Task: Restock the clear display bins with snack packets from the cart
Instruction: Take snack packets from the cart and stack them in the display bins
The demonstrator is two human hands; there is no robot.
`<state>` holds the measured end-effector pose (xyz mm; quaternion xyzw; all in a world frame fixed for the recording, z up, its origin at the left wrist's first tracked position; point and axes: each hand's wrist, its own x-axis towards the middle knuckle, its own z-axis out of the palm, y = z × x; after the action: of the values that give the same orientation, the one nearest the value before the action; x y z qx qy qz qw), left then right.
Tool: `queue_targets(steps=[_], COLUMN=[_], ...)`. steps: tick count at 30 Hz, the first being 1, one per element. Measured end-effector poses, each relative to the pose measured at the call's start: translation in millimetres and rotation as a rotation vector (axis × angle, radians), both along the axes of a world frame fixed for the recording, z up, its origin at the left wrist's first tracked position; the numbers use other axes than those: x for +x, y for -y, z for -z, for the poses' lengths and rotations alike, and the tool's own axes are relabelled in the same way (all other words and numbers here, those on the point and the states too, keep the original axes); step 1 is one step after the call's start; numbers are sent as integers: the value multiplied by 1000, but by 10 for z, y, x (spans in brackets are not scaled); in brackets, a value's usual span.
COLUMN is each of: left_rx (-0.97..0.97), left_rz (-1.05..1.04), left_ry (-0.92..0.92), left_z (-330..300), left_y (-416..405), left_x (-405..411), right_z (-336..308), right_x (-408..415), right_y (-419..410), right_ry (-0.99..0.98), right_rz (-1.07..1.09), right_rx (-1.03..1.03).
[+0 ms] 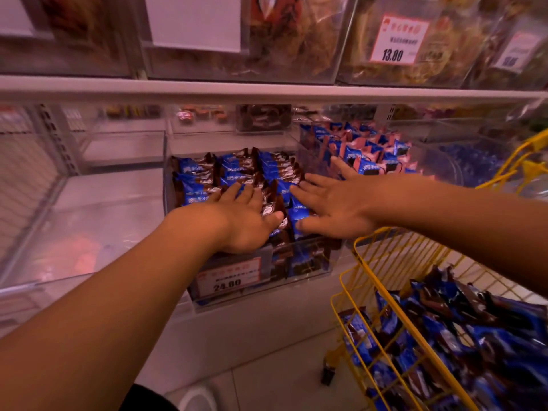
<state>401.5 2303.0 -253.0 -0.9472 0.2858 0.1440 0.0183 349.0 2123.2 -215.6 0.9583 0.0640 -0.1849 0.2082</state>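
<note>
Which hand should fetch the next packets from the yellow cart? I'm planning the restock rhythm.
Probably the right hand. The yellow cart with loose packets stands on that side, just below the right forearm. The left hand lies flat on the packets in the bin, farther from the cart.

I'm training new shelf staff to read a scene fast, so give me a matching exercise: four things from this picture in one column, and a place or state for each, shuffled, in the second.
Things
1. left hand
2. yellow wire cart
3. price tag reading 24.80
4. price tag reading 13.80

Places or states
A. on a bin on the upper shelf
B. lower right, holding blue packets
C. flat on the packets in the middle bin
D. on the front of the middle bin

Pairs: 1-C, 2-B, 3-D, 4-A
</note>
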Motion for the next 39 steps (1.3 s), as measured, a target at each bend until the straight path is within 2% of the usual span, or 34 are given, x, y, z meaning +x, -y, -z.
queue_targets(steps=[3, 5, 7, 11, 12, 16, 19, 21, 22, 24, 27, 29, 31, 32, 33, 34, 36, 37, 39], left_rx=[28, 39, 54, 89, 95, 84, 158, 102, 83, 84, 68, -89, -360, -452, -487, -482, -422, -387, -365], left_rz=[-1, 2, 9, 19, 28, 34, 114, 93, 58, 27, 56, 110, 194, 231, 263, 287, 310, 315, 306], left_ry=[-29, -47, -36, -15, -15, -22, 7, -1, -21, -46, 60, 214, 318, 345, 371, 390, 385, 369, 330], left_z=[-25, -36, -29, -8, -15, -35, 38, 73, 81, 80, 39, -51, -153, -183, -197, -198, -164, -132, -91], left_y=[-27, -43, -38, -16, -19, -130, -222, -215, -201, -168, -158, -139, -70, -14, 49, 112, 220, 259, 289], left_x=[-13, -25, -32, -53, -54, 18, 60, 72, 79, 73, 1, -124, -285, -360, -422, -482, -553, -572, -593], right_z=[141, 106, 0, -37, 18, 299, 330, 308, 295, 253, 181, 147, 134, 132, 150, 198, 324, 359, 407], right_x=[-73, -67, -60, -57, -59, 38, 85, 62, 36, -49, -291, -566, -859, -985, -1086, -1168, -1252, -1261, -1244], right_y=[-25, -27, -27, -130, -183, -228, -161, -149, -158, -193, -218, -197, -118, -72, -21, 30, 102, 116, 156], right_ry=[80, 64, 44, 276, 280, 56, 11, -32, -50, 6, 307, 574, 745, 716, 600, 472, 329, 324, 358], right_rz=[-44, -27, 14, -87, -69, 126, 192, 242, 234, 112, -115, -198, -147, -56, 55, 135, 218, 218, 159], right_rx=[-101, -63, 116, 459, 543, 757, 1055, 1235, 1251, 1112, 823, 564, 262, 143, 76, 76, 227, 267, 218])
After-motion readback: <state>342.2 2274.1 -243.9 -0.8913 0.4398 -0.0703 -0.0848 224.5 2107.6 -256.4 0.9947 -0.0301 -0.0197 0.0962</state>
